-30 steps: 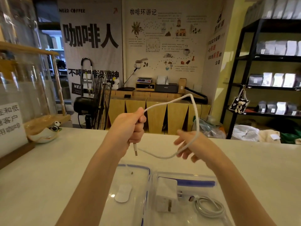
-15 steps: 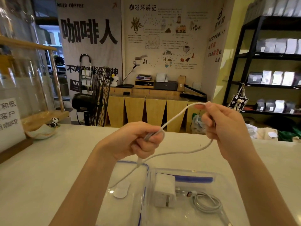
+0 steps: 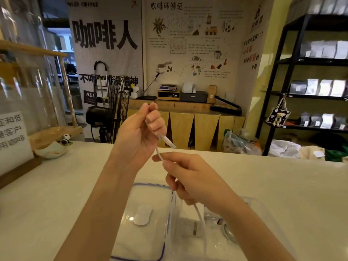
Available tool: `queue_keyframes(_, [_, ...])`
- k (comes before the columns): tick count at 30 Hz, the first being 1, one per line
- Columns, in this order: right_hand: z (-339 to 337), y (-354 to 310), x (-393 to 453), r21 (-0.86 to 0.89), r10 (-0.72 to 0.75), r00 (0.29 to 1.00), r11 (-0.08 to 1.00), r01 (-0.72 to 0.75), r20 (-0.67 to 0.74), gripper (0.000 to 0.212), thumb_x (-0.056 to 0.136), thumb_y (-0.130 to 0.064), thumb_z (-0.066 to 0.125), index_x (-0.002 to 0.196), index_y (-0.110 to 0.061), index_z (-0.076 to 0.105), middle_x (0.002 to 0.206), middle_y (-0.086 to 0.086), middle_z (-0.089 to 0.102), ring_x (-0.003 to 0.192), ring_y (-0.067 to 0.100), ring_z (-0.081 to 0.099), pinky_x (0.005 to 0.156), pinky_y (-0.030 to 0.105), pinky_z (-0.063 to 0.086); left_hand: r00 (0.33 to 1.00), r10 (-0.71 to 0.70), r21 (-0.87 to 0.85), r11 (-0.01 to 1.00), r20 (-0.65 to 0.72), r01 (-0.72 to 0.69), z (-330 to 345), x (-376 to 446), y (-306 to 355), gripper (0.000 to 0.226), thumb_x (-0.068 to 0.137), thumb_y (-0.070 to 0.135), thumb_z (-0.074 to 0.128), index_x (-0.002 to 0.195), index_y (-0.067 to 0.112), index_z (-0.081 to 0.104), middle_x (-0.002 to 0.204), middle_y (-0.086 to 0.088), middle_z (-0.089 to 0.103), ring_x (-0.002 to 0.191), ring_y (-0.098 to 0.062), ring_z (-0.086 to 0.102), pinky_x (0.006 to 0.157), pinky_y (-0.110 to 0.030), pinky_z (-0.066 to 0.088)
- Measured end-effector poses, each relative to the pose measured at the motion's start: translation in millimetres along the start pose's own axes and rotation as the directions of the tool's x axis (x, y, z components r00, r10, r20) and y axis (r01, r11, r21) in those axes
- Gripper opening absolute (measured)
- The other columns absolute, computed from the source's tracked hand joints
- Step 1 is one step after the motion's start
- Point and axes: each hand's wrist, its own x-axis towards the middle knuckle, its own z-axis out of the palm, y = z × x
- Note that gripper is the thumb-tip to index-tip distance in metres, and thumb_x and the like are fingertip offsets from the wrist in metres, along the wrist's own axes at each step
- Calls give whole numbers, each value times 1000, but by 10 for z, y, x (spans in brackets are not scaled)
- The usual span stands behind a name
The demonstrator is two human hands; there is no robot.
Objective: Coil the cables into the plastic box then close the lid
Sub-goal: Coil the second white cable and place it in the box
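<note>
Head view, the only one: left hand [image 3: 140, 129] is raised above the counter [image 3: 56, 185], fingers curled closed around one end of the white cable [image 3: 159, 152], its connector [image 3: 169, 142] poking out below the fist. Right hand [image 3: 190, 178] sits just below and slightly right, closed on the same cable between thumb and fingers; the cable runs through that hand and drops out underneath toward the plastic box [image 3: 263, 208]. The box is open on the counter directly under the hands, clear walls, with what looks like a white charger block [image 3: 190, 225] and an already coiled cable [image 3: 228, 232] inside, partly hidden by the right forearm. The lid [image 3: 150, 187], clear with a blue rim seal, lies flat just left of the box, touching or nearly so; can't tell which. Judgement: mid-coil on this cable, so roughly halfway, lid closing not started. To do it well: keep the left hand as the fixed anchor, let the right hand feed even loops sized to fit beside the charger, avoid a sharp kink at the connector, and keep the free tail from snagging on the box rim.
</note>
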Motion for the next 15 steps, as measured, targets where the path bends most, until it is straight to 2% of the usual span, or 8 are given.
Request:
queue_keyframes(2, [-7, -40, -40, -5, 40, 998, 999, -40, 38, 25, 95, -20, 41, 113, -26, 57, 52, 0, 46, 29, 4, 30, 31, 13, 26, 996, 36, 104, 994, -82, -28, -17, 24, -9, 32, 94, 23, 29, 80, 10, 54, 47, 7, 50, 38, -3, 41, 39, -13, 35])
queue_keyframes(5, [-65, -99, -82, -72, 58, 998, 996, -56, 25, 22, 93, -19, 45, 110, -21, 59, 50, -2, 47, 30, 4, 31, 31, 14, 27, 995, 11, 370, 929, -102, 28, -66, 23, -27, 33, 96, 22, 27, 87, 7, 56, 50, 5, 53, 41, -5, 42, 42, -16, 38])
queue_keyframes(7, [-132, -120, -98, -232, 4, 999, 973, -14, -47, 20, 91, -20, 49, 106, -17, 63, 48, -6, 49, 30, 2, 38, 33, 11, 31, 997, -16, 579, 813, -80, 60, -106, 0, -44, 33, 96, 21, 28, 93, 5, 57, 53, 4, 55, 45, -6, 45, 47, -17, 42])
queue_keyframes(9, [-202, -131, -121, -419, -108, 987, 907, 49, -118, 17, 89, -22, 52, 99, -19, 65, 50, -8, 53, 38, -3, 48, 41, 7, 35, 997, -62, 733, 675, -55, 83, -114, -25, -75, 32, 96, 21, 31, 96, 4, 58, 57, 4, 59, 49, -7, 49, 53, -16, 46])
queue_keyframes(13, [-314, -166, -172, -651, -323, 935, 744, 153, -150, 15, 88, -23, 53, 90, -22, 68, 57, -10, 57, 55, 6, 56, 55, 14, 45, 985, -174, 929, 368, 17, 49, -2, -54, -182, 30, 95, 20, 33, 91, 9, 61, 63, 7, 62, 55, -1, 56, 56, -13, 48])
queue_keyframes(15, [-389, -170, -163, -698, -421, 895, 686, 207, -148, 14, 86, -22, 56, 89, -21, 70, 57, -18, 56, 56, 3, 56, 58, 9, 45, 964, -262, 959, 284, 49, 28, 65, -68, -235, 32, 95, 20, 33, 81, 13, 60, 57, 9, 63, 51, 1, 56, 52, -12, 45])
